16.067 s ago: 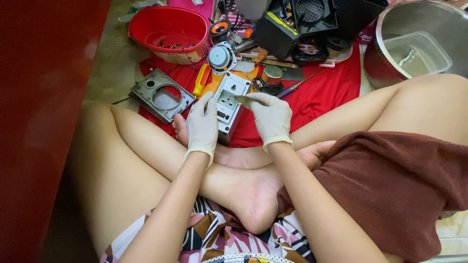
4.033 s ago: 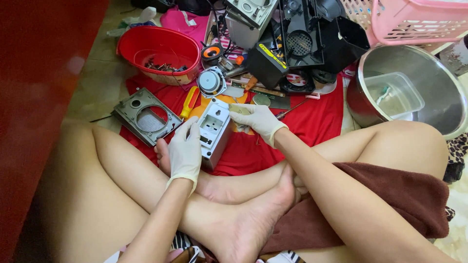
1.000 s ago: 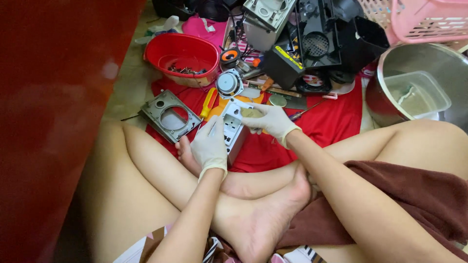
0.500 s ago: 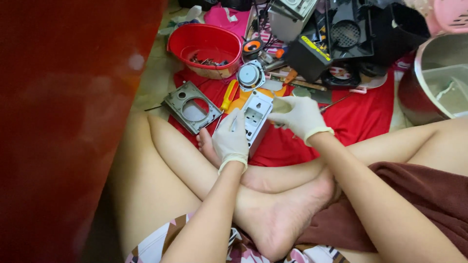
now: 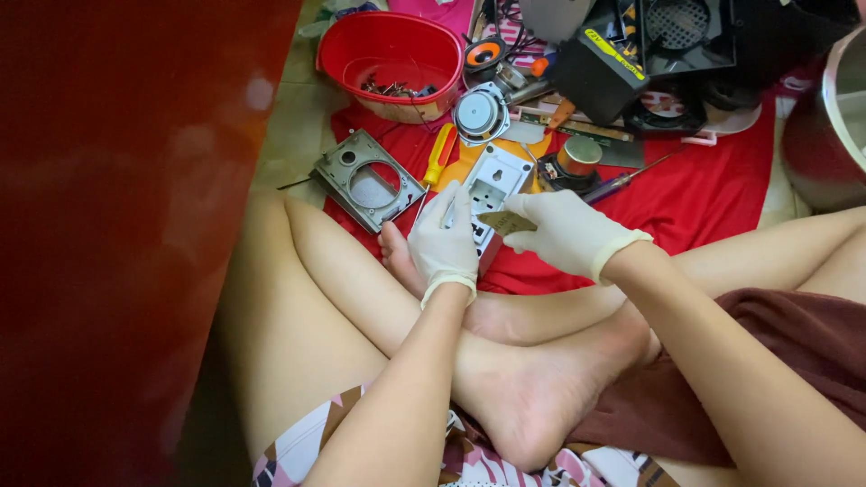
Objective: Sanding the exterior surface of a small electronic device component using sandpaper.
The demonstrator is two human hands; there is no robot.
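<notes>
Hands: both in thin whitish gloves, working close together over the near edge of the red cloth point(image 5: 704, 194) on the floor.
Left hand point(image 5: 444, 243): fingers curled against the near end of the white socket unit point(image 5: 490, 191), steadying it; wrapped on its near left side.
Right hand point(image 5: 568, 233): fingertips pinched on a small flat tan plate point(image 5: 505, 222), held at the unit's near right edge; plate touching or just above the unit, cannot tell which.
Socket unit, position: just beyond both hands, near end against the person's foot point(image 5: 397, 257), far end toward the cloth's middle.
Long axis: runs away from the person, tilted slightly rightward; both hands at the near end, left hand in firmer contact.
Materials: unit is smooth white plastic, boxy, with recessed slots; plate is thin, dull, card-like or metal, cannot tell.
Just beyond unit: yellow-and-red screwdriver handle point(image 5: 440, 153) to the left; round silver speaker driver point(image 5: 480, 113); short metal cylinder with brass top point(image 5: 577, 155) to the right.
Left edge of cloth: grey metal frame with round cutout point(image 5: 368, 180), lying flat.
Far left corner: red plastic basin point(image 5: 392, 54) holding small dark screws.
Far edge: black fan housings point(image 5: 677, 36) and dark casings, piled.
Right edge: rim of a steel pot point(image 5: 825, 108), partly out of view.
</notes>
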